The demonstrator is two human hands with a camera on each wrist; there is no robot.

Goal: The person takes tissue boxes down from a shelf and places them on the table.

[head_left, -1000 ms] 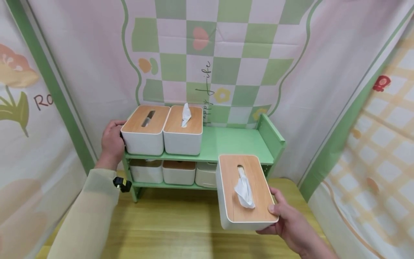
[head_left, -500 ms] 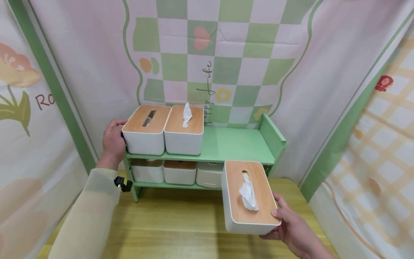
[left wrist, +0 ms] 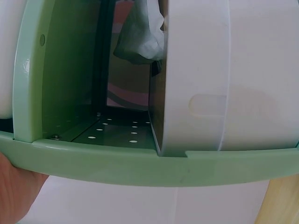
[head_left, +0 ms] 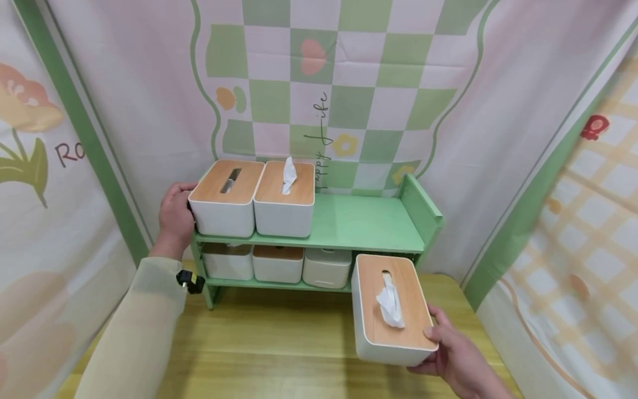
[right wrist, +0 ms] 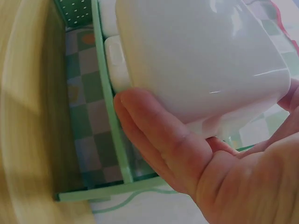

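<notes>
In the head view my right hand (head_left: pixel 451 349) holds a white tissue box (head_left: pixel 391 310) with a wood-look lid and a tissue sticking out. The thumb lies on the lid's near right corner; the right wrist view shows fingers (right wrist: pixel 154 126) under the white box body (right wrist: pixel 201 51). The box is held in front of the lower right part of a green two-tier shelf (head_left: pixel 364 221). At the shelf's left end, my left hand (head_left: pixel 175 215) grips the side panel; its fingertips are partly hidden. Only a piece of that hand (left wrist: pixel 18 186) shows in the left wrist view.
Two tissue boxes, left (head_left: pixel 221 216) and right (head_left: pixel 284 216), stand side by side on the top tier. Below them are another tissue box (head_left: pixel 227 265), a second one (head_left: pixel 277 269) and a cream box (head_left: pixel 326 270). The wooden table (head_left: pixel 279 343) carries the shelf; printed curtains (head_left: pixel 149 83) enclose it.
My right hand has moved the tissue box rightward and down, nearer the lower tier's height in view. The cream box shows more fully. My left hand stays at the shelf's left end.
</notes>
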